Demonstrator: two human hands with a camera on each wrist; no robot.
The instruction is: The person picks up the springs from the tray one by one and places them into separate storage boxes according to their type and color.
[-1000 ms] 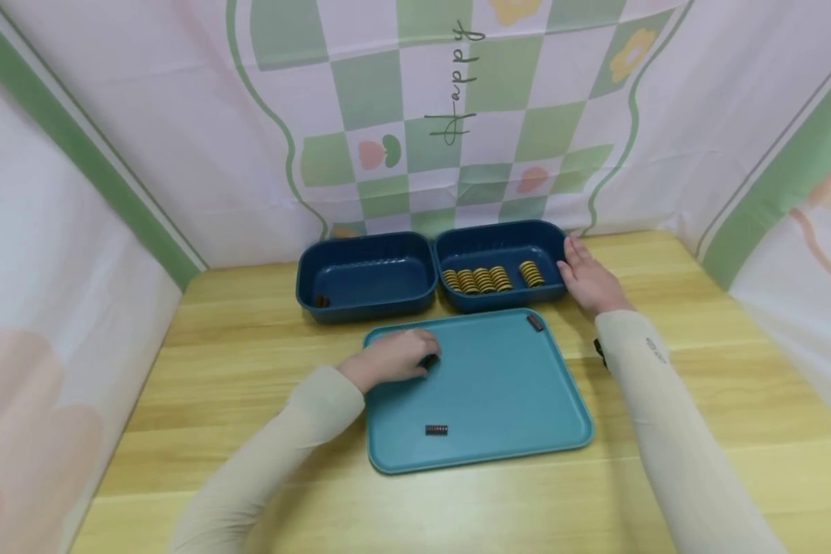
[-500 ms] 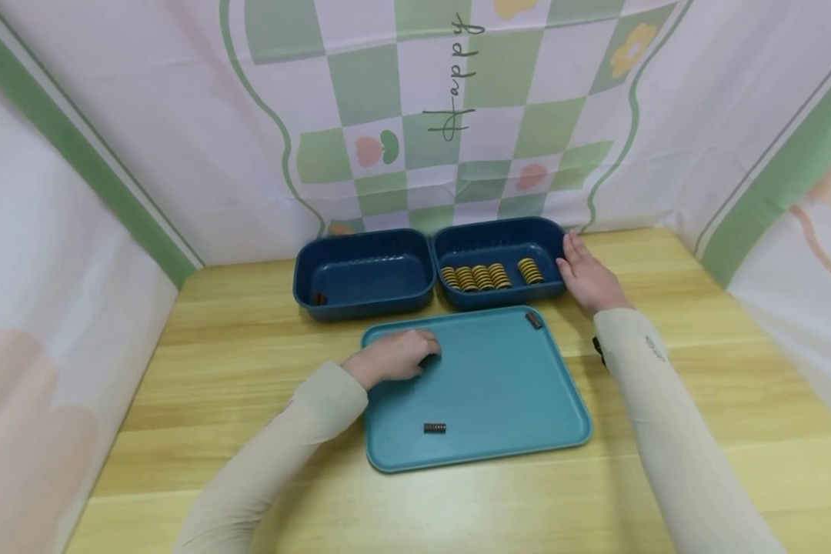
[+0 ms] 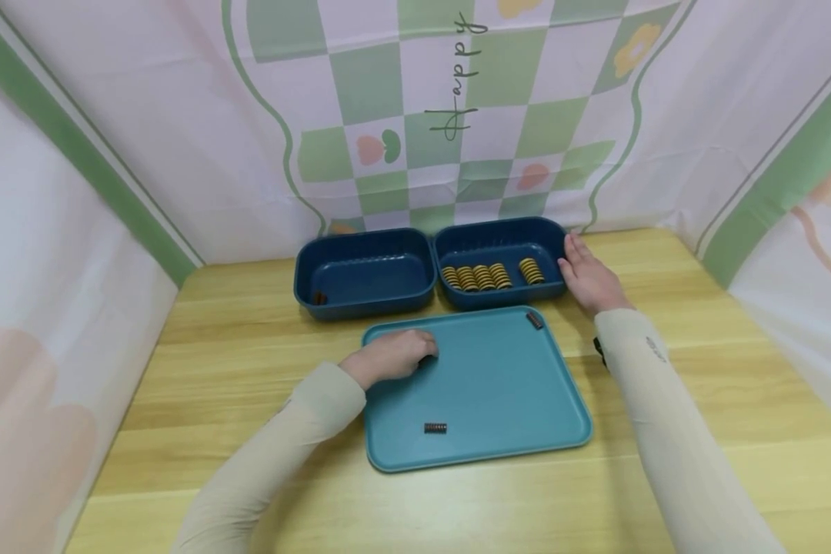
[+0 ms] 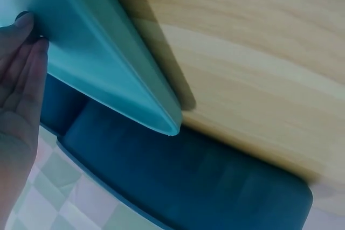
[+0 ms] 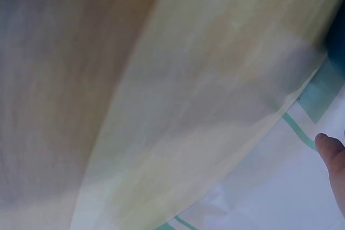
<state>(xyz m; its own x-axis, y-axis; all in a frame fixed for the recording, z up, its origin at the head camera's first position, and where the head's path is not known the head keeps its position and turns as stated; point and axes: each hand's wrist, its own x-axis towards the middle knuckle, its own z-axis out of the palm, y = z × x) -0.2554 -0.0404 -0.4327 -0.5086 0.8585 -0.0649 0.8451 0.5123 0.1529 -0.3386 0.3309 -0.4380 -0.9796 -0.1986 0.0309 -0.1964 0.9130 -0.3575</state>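
My left hand is low over the left back part of the teal tray. It pinches a small dark spring between thumb and fingers, mostly hidden by them in the head view. Another dark spring lies near the tray's front edge, and one more dark spring sits in its back right corner. My right hand rests with straight fingers against the right end of the right blue bin. Inside that bin, several yellow springs stand along the front, one apart from the row.
Beside it on the left is a second blue bin with small dark brown springs in its front left corner. Both bins stand behind the tray on the wooden table, against a patterned cloth.
The fingers of my left hand have drawn in around the dark spring, which showed more at their tips a second ago. My right hand stays at the bin.
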